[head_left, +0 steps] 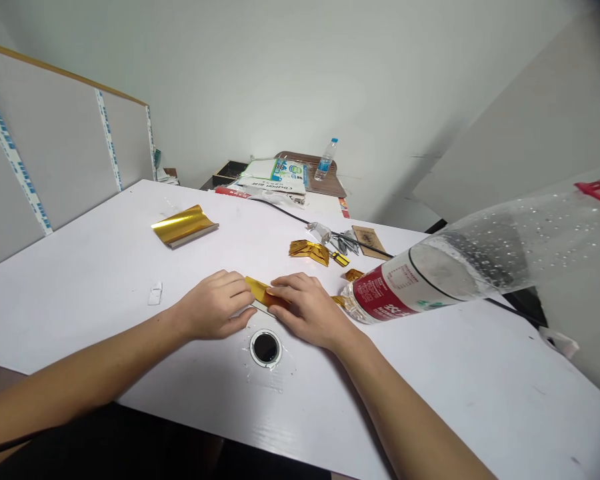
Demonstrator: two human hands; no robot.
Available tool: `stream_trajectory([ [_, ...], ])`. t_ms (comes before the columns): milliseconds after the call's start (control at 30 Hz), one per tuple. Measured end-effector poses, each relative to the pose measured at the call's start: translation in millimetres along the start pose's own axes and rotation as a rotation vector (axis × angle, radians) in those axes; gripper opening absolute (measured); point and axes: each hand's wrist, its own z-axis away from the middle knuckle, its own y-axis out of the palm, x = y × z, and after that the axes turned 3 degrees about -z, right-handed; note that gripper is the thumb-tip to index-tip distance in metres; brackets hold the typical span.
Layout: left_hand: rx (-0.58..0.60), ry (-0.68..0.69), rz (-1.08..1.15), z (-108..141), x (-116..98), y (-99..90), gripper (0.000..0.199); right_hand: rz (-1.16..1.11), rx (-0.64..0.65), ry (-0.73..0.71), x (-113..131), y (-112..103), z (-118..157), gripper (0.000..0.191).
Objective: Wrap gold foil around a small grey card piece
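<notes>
Both hands — left hand [215,303], right hand [307,308] — press the gold foil piece [260,291] flat between their fingers.

- A white desk [105,287] carries everything; a round hole [265,347] with a pale rim sits near its front edge.
- A folded gold foil piece [260,292] lies flat just behind the hole, under both hands.
- A stack of gold foil sheets [184,226] lies farther back on the left.
- A small white scrap [155,293] lies on the left.
- Folded gold pieces [309,251] sit beyond the middle, with smaller ones [353,274] near them.
- A black cable [290,213] crosses the far side.
- A plastic bottle [430,277] with a red label lies on its side at the right.
- Printed packets [275,177] lie at the far edge.
</notes>
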Motion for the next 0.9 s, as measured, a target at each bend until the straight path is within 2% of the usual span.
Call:
stream_trajectory([
  [100, -0.071, -0.011, 0.003, -4.3, -3.0, -2.3, 0.012, -0.062, -0.037, 0.004, -2.0, -0.3, 0.5, 0.035],
  [200, -0.098, -0.108, 0.087, -5.5, -3.3, -3.7, 0.015, -0.121, -0.045, 0.051, -3.1, -1.8, 1.6, 0.052],
  [267, -0.098, -0.236, 0.193, -4.2, -1.5, -3.2, 0.024, -0.168, -0.058, 0.085, -3.8, -1.3, 1.6, 0.053],
  [367, -0.034, -0.483, 0.368, -1.8, 3.2, -0.3, 0.050, -0.302, -0.111, 0.151, -5.0, 3.4, -0.5, 0.029],
  [467, 0.012, -0.712, 0.574, -2.3, 7.3, 2.4, 0.060, -0.506, -0.166, 0.227, -4.6, 11.0, -4.1, 0.026],
  [567, 0.045, -0.830, 0.843, -5.7, 7.3, 1.7, 0.052, -0.672, -0.268, 0.295, -1.7, 17.8, -7.3, 0.026],
  [700, 0.098, -0.894, 1.213, -9.7, 2.0, -1.6, 0.044, -0.783, -0.410, 0.361, 3.8, 21.2, -9.3, 0.030],
  [800, 0.067, -0.936, 1.281, -10.0, 0.5, -1.0, 0.040, -0.833, -0.441, 0.367, 5.6, 20.7, -9.2, 0.039],
  [900, -0.029, -0.972, 1.214, -8.6, 2.9, 1.5, 0.031, -0.916, -0.363, 0.318, 3.6, 20.9, -8.3, 0.058],
])
